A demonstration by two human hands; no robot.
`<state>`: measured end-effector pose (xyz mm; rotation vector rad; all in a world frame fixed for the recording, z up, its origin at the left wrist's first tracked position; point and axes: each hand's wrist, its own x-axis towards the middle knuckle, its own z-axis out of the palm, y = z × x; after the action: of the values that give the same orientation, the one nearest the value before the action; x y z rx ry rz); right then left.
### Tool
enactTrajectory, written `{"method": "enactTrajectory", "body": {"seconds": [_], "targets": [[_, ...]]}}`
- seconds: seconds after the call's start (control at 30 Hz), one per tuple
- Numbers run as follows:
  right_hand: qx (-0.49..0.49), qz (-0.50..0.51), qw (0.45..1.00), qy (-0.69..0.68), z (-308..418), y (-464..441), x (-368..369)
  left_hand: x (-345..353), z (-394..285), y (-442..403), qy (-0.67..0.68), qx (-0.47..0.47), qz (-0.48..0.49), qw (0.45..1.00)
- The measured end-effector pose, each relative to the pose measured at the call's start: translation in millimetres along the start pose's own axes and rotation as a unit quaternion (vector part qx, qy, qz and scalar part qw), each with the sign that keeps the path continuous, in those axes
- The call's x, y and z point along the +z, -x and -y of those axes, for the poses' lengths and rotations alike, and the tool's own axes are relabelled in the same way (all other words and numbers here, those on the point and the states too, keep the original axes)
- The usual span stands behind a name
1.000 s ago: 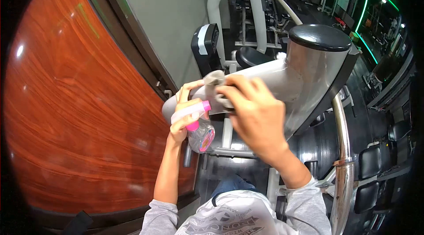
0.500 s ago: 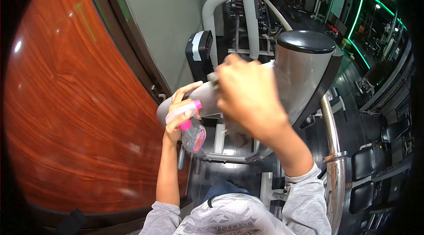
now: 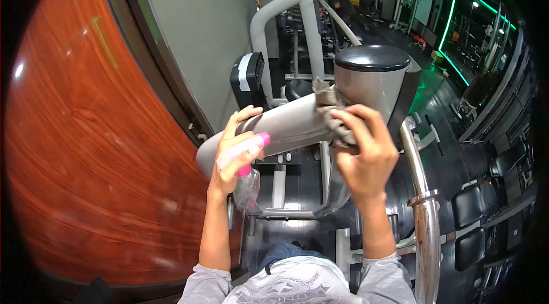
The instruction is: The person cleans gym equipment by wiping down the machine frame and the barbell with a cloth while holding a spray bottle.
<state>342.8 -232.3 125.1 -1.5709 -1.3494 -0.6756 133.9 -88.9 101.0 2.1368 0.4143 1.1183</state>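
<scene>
My left hand (image 3: 233,152) is closed around the neck of a clear spray bottle (image 3: 247,188) with a pink and white trigger head. Its upper fingers rest near the thick grey tube (image 3: 289,125) of a gym machine. In my right hand (image 3: 369,152) is a bunched grey cloth (image 3: 333,110). The cloth presses against the tube close to where it meets an upright grey cylinder (image 3: 369,89) with a black cap. Part of the cloth is hidden behind my fingers.
A glossy reddish wood panel (image 3: 103,149) curves along the left. Behind the tube stand the machine's grey frame (image 3: 311,29) and a black pad-like part with a white band (image 3: 247,78). A chrome rail (image 3: 423,212) runs at right, with black padded seats (image 3: 469,207) beyond it.
My right hand has moved right and down along the tube with the cloth, toward the cylinder. My left hand still holds the spray bottle, and the view has shifted slightly.
</scene>
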Motion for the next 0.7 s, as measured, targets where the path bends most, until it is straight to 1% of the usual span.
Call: {"method": "enactTrajectory", "body": {"seconds": [0.03, 0.07, 0.13, 0.17, 0.23, 0.27, 0.33, 0.4, 0.47, 0.5, 0.53, 0.57, 0.6, 0.63, 0.7], "targets": [[-0.027, 0.009, 0.999, -0.03, 2, 5, 7, 0, -2, -6, 0.001, 0.04, 0.037, 0.998], [-0.04, 0.033, 0.997, -0.053, 0, 15, 20, 4, -12, -11, 0.004, 0.046, 0.037, 0.998], [-0.061, 0.074, 0.995, -0.037, 4, 36, 39, 11, -22, -25, 0.04, 0.056, 0.057, 0.996], [-0.059, 0.072, 0.995, -0.035, -3, 40, 43, 15, -22, -28, 0.041, 0.057, 0.061, 0.996], [-0.08, 0.018, 0.996, -0.046, -17, 41, 42, 21, -20, -36, 0.083, 0.081, 0.056, 0.992], [-0.063, -0.018, 0.996, -0.054, -23, 41, 37, 20, -22, -39, 0.083, 0.082, 0.059, 0.991], [-0.01, -0.087, 0.996, -0.02, -34, 43, 30, 20, -26, -43, 0.09, 0.076, 0.112, 0.987], [0.06, -0.146, 0.987, -0.032, -44, 48, 32, 24, -24, -47, 0.107, 0.08, 0.111, 0.985], [0.093, -0.135, 0.986, -0.034, -40, 60, 41, 28, -18, -46, 0.124, 0.085, 0.108, 0.983], [0.067, -0.109, 0.991, -0.043, -32, 64, 47, 30, -11, -43, 0.179, 0.056, 0.102, 0.977], [0.029, -0.103, 0.992, -0.071, -35, 73, 61, 33, -7, -40, 0.233, 0.025, 0.096, 0.968], [0.022, -0.076, 0.994, -0.078, -35, 82, 70, 35, -6, -39, 0.253, 0.019, 0.086, 0.963], [0.016, -0.051, 0.995, -0.084, -33, 88, 77, 37, -4, -39, 0.254, 0.019, 0.089, 0.963], [0.024, -0.053, 0.993, -0.1, -33, 91, 83, 38, -2, -38, 0.231, 0.023, 0.075, 0.97], [0.031, -0.071, 0.994, -0.081, -42, 89, 77, 39, -4, -37, 0.207, 0.03, 0.06, 0.976]]}}
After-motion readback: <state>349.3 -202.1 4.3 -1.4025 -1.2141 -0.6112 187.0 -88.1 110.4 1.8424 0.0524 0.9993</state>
